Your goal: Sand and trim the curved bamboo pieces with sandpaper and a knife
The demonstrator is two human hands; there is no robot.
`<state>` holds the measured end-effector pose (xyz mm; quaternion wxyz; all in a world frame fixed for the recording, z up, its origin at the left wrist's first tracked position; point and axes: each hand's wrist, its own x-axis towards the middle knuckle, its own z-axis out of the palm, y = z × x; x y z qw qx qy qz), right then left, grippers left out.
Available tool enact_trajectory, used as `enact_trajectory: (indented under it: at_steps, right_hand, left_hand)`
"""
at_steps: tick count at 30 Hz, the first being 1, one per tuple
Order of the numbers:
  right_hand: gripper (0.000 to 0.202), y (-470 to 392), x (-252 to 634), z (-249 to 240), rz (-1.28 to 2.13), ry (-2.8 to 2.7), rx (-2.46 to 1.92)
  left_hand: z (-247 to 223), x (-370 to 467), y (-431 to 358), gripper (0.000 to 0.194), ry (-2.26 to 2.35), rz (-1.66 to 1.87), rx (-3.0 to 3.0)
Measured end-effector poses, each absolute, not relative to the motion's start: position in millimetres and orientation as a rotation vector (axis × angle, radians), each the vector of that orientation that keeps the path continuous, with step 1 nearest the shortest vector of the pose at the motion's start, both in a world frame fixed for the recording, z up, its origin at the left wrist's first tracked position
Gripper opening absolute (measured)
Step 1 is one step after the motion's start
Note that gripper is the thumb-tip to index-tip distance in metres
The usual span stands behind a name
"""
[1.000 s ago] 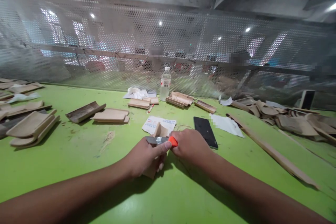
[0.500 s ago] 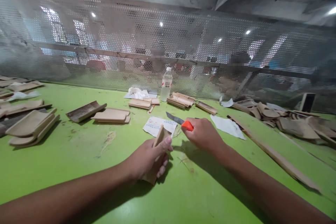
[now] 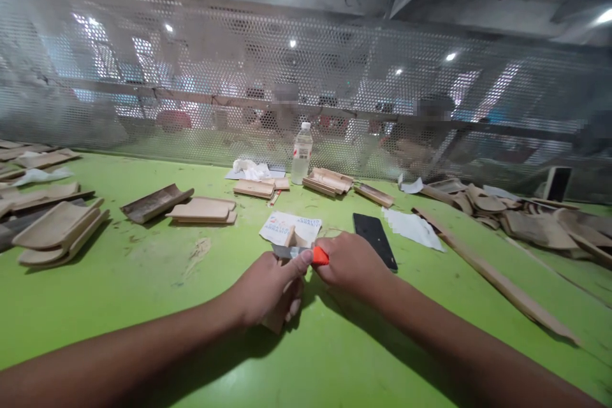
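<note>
My left hand (image 3: 272, 284) is wrapped round a curved bamboo piece (image 3: 294, 238), whose upper end sticks out above the thumb. In my right hand (image 3: 351, 261) is a knife (image 3: 290, 251) with an orange handle, its grey blade pointing left. The blade lies across the upper part of the bamboo piece, close to my left thumb; whether its edge touches the bamboo I cannot tell. Behind them a printed sandpaper sheet (image 3: 272, 227) lies face down on the green table (image 3: 344, 344). A black phone (image 3: 373, 239) rests just beyond my right hand.
Bamboo pieces (image 3: 203, 209) lie to the left, with more stacked at the far left (image 3: 60, 229). A water bottle (image 3: 301, 153) stands before the perforated metal screen (image 3: 229, 76). On the right are a long bamboo strip (image 3: 497, 280), white paper (image 3: 414, 229) and a heap of scraps (image 3: 540, 229).
My right hand has moved left and down, bringing the knife blade across the bamboo piece. The phone it was covering now shows. My left hand has stayed almost still.
</note>
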<state>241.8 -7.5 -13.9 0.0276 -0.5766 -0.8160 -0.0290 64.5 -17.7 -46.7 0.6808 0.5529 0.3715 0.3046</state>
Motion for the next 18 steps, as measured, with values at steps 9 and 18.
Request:
enact_trajectory:
  at_steps: [9, 18]
  right_hand:
    - [0.029, 41, 285, -9, -0.200, -2.093, -2.014]
    - [0.025, 26, 278, -23, -0.031, -2.149, -1.757]
  left_hand:
    - [-54, 64, -20, 0.058, 0.724, 0.634, 1.078]
    - [-47, 52, -6, 0.038, 0.835, 0.770, 0.998]
